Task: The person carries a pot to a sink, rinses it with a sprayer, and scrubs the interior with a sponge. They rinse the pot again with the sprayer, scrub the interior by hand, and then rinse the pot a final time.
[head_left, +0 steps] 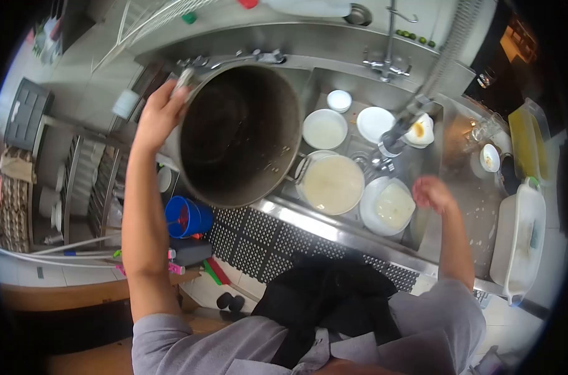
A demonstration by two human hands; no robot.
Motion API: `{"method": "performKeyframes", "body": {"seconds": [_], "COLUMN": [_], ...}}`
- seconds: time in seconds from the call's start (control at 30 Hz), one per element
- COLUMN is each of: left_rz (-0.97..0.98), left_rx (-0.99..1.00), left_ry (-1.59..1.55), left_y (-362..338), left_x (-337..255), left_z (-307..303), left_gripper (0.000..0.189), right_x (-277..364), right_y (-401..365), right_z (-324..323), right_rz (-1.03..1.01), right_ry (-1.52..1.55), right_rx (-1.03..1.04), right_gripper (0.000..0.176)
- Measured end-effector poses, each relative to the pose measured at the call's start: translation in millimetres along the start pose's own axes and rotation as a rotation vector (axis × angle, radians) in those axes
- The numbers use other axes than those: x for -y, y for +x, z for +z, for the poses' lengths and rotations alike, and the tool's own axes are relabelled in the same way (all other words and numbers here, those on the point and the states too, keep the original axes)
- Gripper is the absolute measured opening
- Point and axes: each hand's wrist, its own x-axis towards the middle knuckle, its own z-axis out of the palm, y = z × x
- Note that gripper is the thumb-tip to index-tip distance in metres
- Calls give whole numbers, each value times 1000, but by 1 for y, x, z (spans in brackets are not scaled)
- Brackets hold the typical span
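Observation:
My left hand is closed around the side handle of a large, deep metal pot. The pot is tilted, so its dark, stained inside faces me, and its right side overhangs the sink. My right hand is over the right part of the sink, just right of a white bowl with a squarish dish of cloudy liquid. Its fingers look bent and blurred; nothing shows clearly in them. Left of that bowl stands a round container full of cloudy water.
In the sink also lie a white bowl, a white plate and a stained dish. A spring hose hangs over it. A white tub stands at right, a blue bucket on the floor.

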Motion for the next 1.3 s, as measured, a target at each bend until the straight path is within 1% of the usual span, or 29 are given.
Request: {"method": "performKeyframes", "body": {"seconds": [0.03, 0.07, 0.1, 0.17, 0.2, 0.23, 0.27, 0.3, 0.33, 0.37, 0.43, 0.47, 0.5, 0.53, 0.6, 0.63, 0.67, 0.7, 0.73, 0.77, 0.8, 0.87, 0.97, 1.07, 1.13, 1.17, 1.2, 1.27, 1.3], "left_rz": [-6, 6, 67, 180, 179, 234, 285, 283, 293, 300, 292, 264, 238, 283, 190, 163, 165, 182, 200, 205, 172, 107, 106, 63, 141, 172, 192, 191, 175], "left_rx": [34, 75, 121, 145, 146, 68, -10, -7, -78, -149, -207, -202, -197, -242, -194, -187, -191, -209, -230, -237, -225, -197, -196, -161, -220, -255, -256, -264, -252], "left_ry": [-33, -176, -213, -145, -154, -37, 82, 81, 146, 211, 253, 222, 199, 162, 163, 174, 161, 147, 138, 132, 129, 113, 100, 29, 73, 103, 122, 157, 168], "left_y": [-3, -6, -5, -5, -6, -4, -3, -2, 0, 3, 6, 3, 3, 4, 10, 16, 22, 27, 30, 30, 27, 24, 24, 32, 38, 42, 45, 54, 57], "left_x": [-2, -2, 7, 17, 21, 23, 23, 23, 22, 23, 20, 12, 8, 7, 6, 6, 7, 11, 13, 13, 12, 2, 4, 11, 20, 23, 24, 29, 28], "left_z": [-2, -3, -6, -11, -11, -9, -7, -4, -1, 3, 9, 10, 12, 15, 11, 9, 9, 11, 11, 11, 13, 14, 14, 11, 16, 17, 16, 16, 15], "left_gripper": [26, 28, 31, 37, 37, 40, 44, 44, 40, 37, 40, 41, 42, 43, 43, 44, 44, 45, 46, 46, 46, 51, 49, 46, 39, 35, 36, 37, 38], "right_x": [-2, 1, 4, 14, 36, 54, 73, 88, 108, 129, 147, 138, 127, 117, 86, 79, 36, 18, 46, 72, 85, 140, 181, 177, 143, 122, 102, 92, 82], "right_y": [-26, -35, -42, -10, 7, 38, 78, 115, 154, 192, 276, 309, 342, 366, 364, 337, 368, 373, 360, 344, 321, 275, 247, 225, 206, 201, 196, 182, 198], "right_z": [25, 53, 86, 158, 202, 241, 275, 317, 352, 378, 412, 417, 423, 435, 480, 507, 549, 587, 636, 666, 681, 686, 656, 620, 598, 584, 568, 504, 478], "right_rz": [67, 53, 43, -327, -237, -479, -549, -650, -759, -867, -1126, -1133, -1059, -978, -764, -504, -419, -466, -671, -849, -802, -716, -627, -568, -546, -549, -556, -529, -521], "right_ry": [-88, -92, -93, -325, -303, -437, -412, -323, -288, -475, -652, -651, -637, -615, -577, -580, -482, -608, -325, -25, 29, 134, 321, 419, 399, 345, 218, -457, -455], "right_rx": [91, 210, 324, 412, 399, 423, 493, 397, 305, 109, -263, -254, -294, -329, -411, -396, -481, -242, 81, 408, 493, 577, 640, 667, 682, 681, 689, 743, 741], "right_gripper": [15, 15, 18, 26, 33, 42, 54, 61, 62, 59, 50, 50, 46, 42, 42, 34, 37, 48, 52, 57, 56, 55, 54, 52, 52, 51, 51, 44, 44]}}
